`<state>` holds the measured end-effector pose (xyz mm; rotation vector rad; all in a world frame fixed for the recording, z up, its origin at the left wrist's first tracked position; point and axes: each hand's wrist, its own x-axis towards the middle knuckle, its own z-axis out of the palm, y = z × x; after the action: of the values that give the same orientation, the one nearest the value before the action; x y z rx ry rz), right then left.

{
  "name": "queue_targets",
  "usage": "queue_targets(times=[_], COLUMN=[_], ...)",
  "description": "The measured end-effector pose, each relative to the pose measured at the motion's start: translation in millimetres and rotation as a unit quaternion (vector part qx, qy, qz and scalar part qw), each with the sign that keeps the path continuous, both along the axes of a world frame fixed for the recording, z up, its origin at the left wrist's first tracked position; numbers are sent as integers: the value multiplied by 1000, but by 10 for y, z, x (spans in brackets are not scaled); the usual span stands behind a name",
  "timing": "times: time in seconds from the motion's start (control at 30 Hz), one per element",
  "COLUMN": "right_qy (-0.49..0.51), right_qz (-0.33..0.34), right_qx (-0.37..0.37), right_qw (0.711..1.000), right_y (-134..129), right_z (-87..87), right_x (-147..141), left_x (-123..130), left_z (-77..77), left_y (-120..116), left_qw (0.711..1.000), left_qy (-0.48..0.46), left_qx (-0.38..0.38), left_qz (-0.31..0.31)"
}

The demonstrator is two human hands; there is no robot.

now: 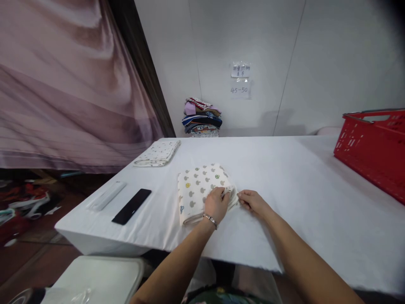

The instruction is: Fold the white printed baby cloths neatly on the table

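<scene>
Both my hands at the layered edge of a folded printed cloth

A white printed cloth [198, 185], dotted with grey, green, yellow and blue motifs, lies folded into a thick rectangle near the front edge of a white-covered table [284, 181], straight ahead of me. Lying flat, it seems well supported by the tabletop, which would leave my fingers only its loose layers to manage.

My left hand [217, 202] grips the bunched layers at the cloth's right side, its palm side turned down over the fabric; I judge that this keeps the folds from sliding apart. My right hand [253, 202] comes in from the right, fingertips closed in a pinch on the outer edge, probably to draw that edge straight. Both forearms reach forward from below and slant inward, so the hands nearly meet. A bracelet [211, 220] circles my left wrist.

Farther out, to the left, lie a flat black object [132, 206] and a pale, clear-looking packet [107, 196], both well apart from the cloth, perhaps to leave working room. Beyond them, another folded cloth [158, 153] rests at the table's far left corner. A pile of fabrics [202, 117] rises behind the table; a red basket [373, 147] stands far right.
</scene>
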<state>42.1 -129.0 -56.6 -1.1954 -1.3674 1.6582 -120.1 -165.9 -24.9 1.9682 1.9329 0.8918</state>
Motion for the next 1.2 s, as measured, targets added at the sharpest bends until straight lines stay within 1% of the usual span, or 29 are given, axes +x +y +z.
queue_targets(times=[0.07, 0.17, 0.23, 0.33, 0.43, 0.6, 0.77, 0.83, 0.93, 1.03, 1.2], right_qy=[-30, -42, -54, -97, -128, -131, -161, -168, -144, -125, -140], right_qz=[-32, -94, -108, -104, -103, -114, -143, -155, -153, -148, -145], right_qx=[31, 92, 116, 143, 144, 131, 142, 142, 139, 160, 179], right_qw=[999, 990, 986, 979, 976, 976, 966, 963, 968, 968, 963], right_y=[9, 18, 17, 9, 15, 68, 138, 148, 139, 121, 105], right_z=[-10, -27, -34, -47, -77, -159, -213, -216, -207, -194, -167], right_x=[-8, -32, -54, -84, -101, -131, -182, -189, -185, -181, -187], left_x=[-7, -1, 8, 21, 28, 24, 26, 29, 32, 34, 33], left_z=[16, 4, -14, -31, -36, -39, -42, -42, -39, -33, -35], left_y=[7, -5, -17, -30, -35, -28, -21, -23, -28, -30, -23], left_qw=[1000, 999, 999, 999, 999, 999, 998, 998, 998, 998, 998], left_qy=[-20, -33, -34, -33, -37, -49, -59, -61, -64, -62, -56], left_qx=[-7, -3, 1, 8, 11, -6, -6, -5, -4, -6, -10], left_qz=[8, 4, 3, 5, 3, 3, 5, 8, 10, 10, 12])
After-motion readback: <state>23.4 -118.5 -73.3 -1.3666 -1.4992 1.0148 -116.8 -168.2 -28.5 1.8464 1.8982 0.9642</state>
